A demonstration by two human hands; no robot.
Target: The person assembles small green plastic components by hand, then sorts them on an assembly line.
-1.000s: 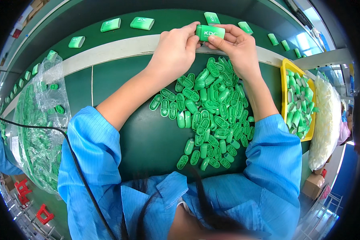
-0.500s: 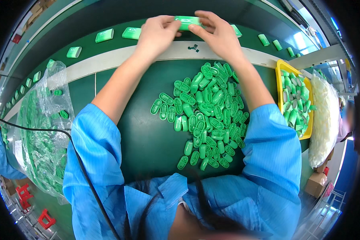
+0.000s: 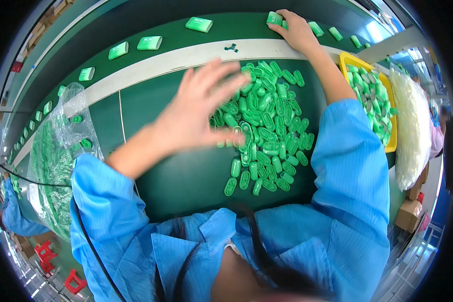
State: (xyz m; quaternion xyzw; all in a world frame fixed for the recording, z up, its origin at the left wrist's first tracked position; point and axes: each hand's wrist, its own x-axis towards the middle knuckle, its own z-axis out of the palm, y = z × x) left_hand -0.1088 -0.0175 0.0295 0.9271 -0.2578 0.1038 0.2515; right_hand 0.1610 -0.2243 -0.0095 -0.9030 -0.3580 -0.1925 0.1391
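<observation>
My left hand (image 3: pixel 201 108) is blurred with movement, its fingers spread above a pile of green oval plastic caps (image 3: pixel 267 133), each with a rounded groove. Nothing shows in its grasp. Farther off, at the green belt, my right hand (image 3: pixel 298 31) pinches a green, flattened oval plastic shell (image 3: pixel 274 18) between thumb and fingers. Part of another shell shows by those fingers. More shells of this kind are spaced along the belt, among them one shell (image 3: pixel 199 24) left of my right hand and a shell (image 3: pixel 149 43) farther left.
A pale rail (image 3: pixel 186 64) divides the belt from the work surface, with small dark bits (image 3: pixel 231 48) on it. At the right stands a yellow tray (image 3: pixel 391 136) of shells beside a whitish bag (image 3: pixel 410 126). A clear bag (image 3: pixel 60 166) of green parts and a black cable (image 3: pixel 93 231) are at the left.
My left hand has left the shell both hands were at and come back over the caps, opening. My right hand has moved right to another shell; that earlier shell lies on the belt.
</observation>
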